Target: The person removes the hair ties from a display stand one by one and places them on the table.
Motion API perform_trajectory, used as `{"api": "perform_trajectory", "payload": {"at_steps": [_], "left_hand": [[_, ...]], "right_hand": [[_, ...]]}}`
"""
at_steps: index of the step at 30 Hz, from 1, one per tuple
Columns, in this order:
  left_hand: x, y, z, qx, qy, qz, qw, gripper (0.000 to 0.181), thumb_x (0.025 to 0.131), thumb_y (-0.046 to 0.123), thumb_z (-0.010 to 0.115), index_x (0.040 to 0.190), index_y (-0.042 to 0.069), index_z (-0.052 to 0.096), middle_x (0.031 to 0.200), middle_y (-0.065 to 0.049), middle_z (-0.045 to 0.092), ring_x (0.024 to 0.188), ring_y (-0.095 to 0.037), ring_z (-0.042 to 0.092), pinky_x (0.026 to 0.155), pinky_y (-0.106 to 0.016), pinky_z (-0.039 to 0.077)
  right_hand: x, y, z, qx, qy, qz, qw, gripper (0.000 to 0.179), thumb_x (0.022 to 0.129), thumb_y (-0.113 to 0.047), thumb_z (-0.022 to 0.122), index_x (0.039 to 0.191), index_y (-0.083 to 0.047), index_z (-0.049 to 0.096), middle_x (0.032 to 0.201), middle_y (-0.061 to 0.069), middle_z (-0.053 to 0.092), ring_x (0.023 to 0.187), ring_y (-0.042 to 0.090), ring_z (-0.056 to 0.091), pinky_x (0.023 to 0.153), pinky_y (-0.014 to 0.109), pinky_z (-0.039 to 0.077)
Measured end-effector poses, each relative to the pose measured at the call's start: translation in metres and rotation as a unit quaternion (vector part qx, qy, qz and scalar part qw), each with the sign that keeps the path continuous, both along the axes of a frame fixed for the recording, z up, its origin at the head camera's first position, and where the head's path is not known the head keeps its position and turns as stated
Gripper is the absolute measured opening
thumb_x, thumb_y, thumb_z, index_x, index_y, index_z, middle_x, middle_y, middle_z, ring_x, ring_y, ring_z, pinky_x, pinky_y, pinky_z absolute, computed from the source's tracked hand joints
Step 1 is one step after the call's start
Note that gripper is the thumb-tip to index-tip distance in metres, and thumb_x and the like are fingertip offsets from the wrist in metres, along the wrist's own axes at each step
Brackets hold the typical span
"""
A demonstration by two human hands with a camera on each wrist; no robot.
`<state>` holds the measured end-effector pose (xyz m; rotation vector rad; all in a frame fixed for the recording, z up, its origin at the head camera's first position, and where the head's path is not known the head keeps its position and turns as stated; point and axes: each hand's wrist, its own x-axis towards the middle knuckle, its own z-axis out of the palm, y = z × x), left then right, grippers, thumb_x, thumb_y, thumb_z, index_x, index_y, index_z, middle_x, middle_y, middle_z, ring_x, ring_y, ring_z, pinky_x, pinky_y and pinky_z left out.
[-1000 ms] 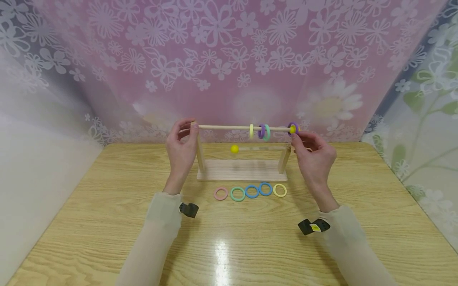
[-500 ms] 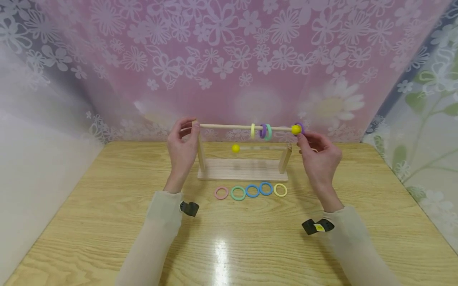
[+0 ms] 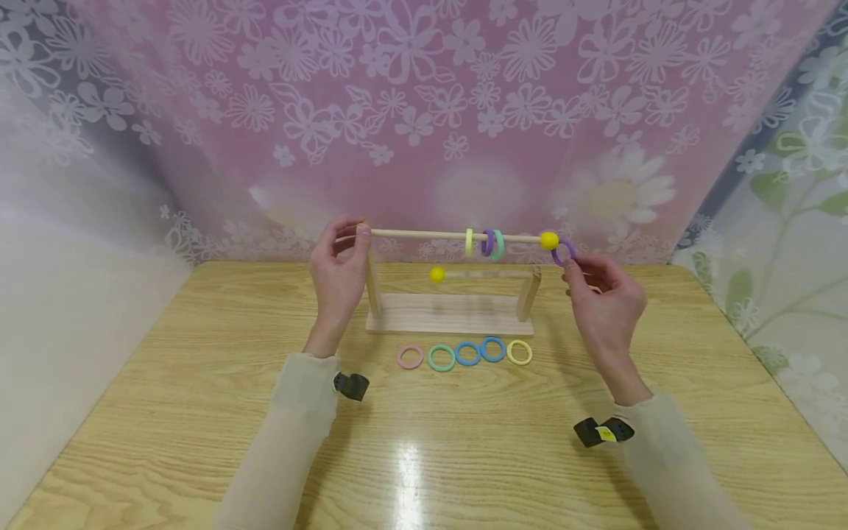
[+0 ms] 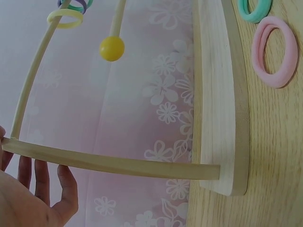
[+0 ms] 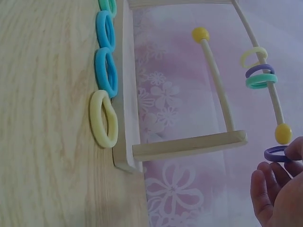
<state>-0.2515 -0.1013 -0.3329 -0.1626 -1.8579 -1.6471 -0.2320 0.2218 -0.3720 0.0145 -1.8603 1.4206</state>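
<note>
My left hand (image 3: 336, 269) grips the top of the left post of a wooden rack (image 3: 450, 324), thumb in front and fingers behind. From that post a long rod (image 3: 417, 234) runs right to a yellow ball end (image 3: 549, 241). A yellow hair tie (image 3: 469, 242), a purple one (image 3: 488, 243) and a green one (image 3: 498, 244) hang around it. Just beyond the ball, my right hand (image 3: 606, 302) pinches another purple hair tie (image 5: 274, 154) between thumb and fingers. In the right wrist view this tie sits past the ball, off the rod.
Below the long rod, a shorter rod with a yellow ball (image 3: 436, 274) points left from the right post (image 3: 528, 294). In front of the base lie a pink hair tie (image 3: 410, 357), a green one (image 3: 441, 358), two blue ones (image 3: 467, 353) and a yellow one (image 3: 520, 352). A floral curtain (image 3: 424, 147) hangs behind.
My right hand has drawn the purple hair tie rightward, from around the yellow ball to beyond it. The left hand stays on the post.
</note>
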Motion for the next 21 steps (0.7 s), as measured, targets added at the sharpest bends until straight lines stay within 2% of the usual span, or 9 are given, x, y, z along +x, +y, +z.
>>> {"api": "perform_trajectory", "payload": {"at_steps": [5, 9, 13, 17, 21], "left_hand": [[-0.011, -0.003, -0.010, -0.003, -0.003, 0.004, 1.0000, 0.024, 0.100, 0.009, 0.065, 0.119, -0.004, 0.067, 0.115, -0.025, 0.068, 0.106, -0.041, 0.065, 0.075, -0.020, 0.051], [-0.019, -0.007, -0.017, -0.003, -0.001, 0.001, 1.0000, 0.024, 0.099, 0.016, 0.067, 0.119, 0.002, 0.069, 0.114, -0.019, 0.070, 0.105, -0.036, 0.066, 0.076, -0.023, 0.052], [-0.021, -0.009, -0.019, -0.010, 0.002, -0.007, 0.9999, 0.025, 0.099, 0.022, 0.068, 0.118, 0.006, 0.071, 0.112, -0.014, 0.070, 0.103, -0.031, 0.067, 0.077, -0.027, 0.054], [-0.021, -0.010, -0.019, -0.018, 0.003, -0.008, 0.9998, 0.026, 0.099, 0.025, 0.068, 0.118, 0.007, 0.071, 0.112, -0.013, 0.070, 0.103, -0.030, 0.067, 0.079, -0.035, 0.055], [-0.020, -0.011, -0.019, -0.013, -0.004, -0.006, 0.9999, 0.024, 0.099, 0.023, 0.068, 0.118, 0.008, 0.071, 0.113, -0.013, 0.070, 0.104, -0.032, 0.066, 0.080, -0.036, 0.054]], "right_hand": [[0.006, 0.005, -0.005, 0.019, -0.014, 0.000, 0.9997, 0.017, 0.091, -0.013, 0.077, 0.104, -0.001, 0.077, 0.086, -0.007, 0.076, 0.069, 0.001, 0.070, 0.061, 0.010, 0.055], [0.011, 0.007, -0.008, 0.018, -0.028, 0.009, 0.9994, 0.017, 0.091, -0.011, 0.076, 0.105, 0.000, 0.077, 0.089, 0.003, 0.079, 0.071, 0.001, 0.071, 0.061, 0.012, 0.056], [0.019, 0.008, -0.009, 0.015, -0.045, 0.019, 0.9987, 0.018, 0.091, -0.011, 0.076, 0.104, 0.001, 0.076, 0.086, -0.002, 0.078, 0.071, 0.002, 0.072, 0.062, 0.013, 0.057], [0.026, 0.007, -0.010, 0.012, -0.060, 0.043, 0.9972, 0.021, 0.091, -0.011, 0.076, 0.104, 0.005, 0.075, 0.085, -0.003, 0.078, 0.072, 0.002, 0.073, 0.063, 0.016, 0.058], [0.031, 0.002, -0.011, -0.039, -0.096, 0.089, 0.9906, 0.020, 0.090, -0.007, 0.077, 0.104, 0.007, 0.074, 0.082, -0.007, 0.078, 0.072, 0.004, 0.074, 0.062, 0.019, 0.059]]}}
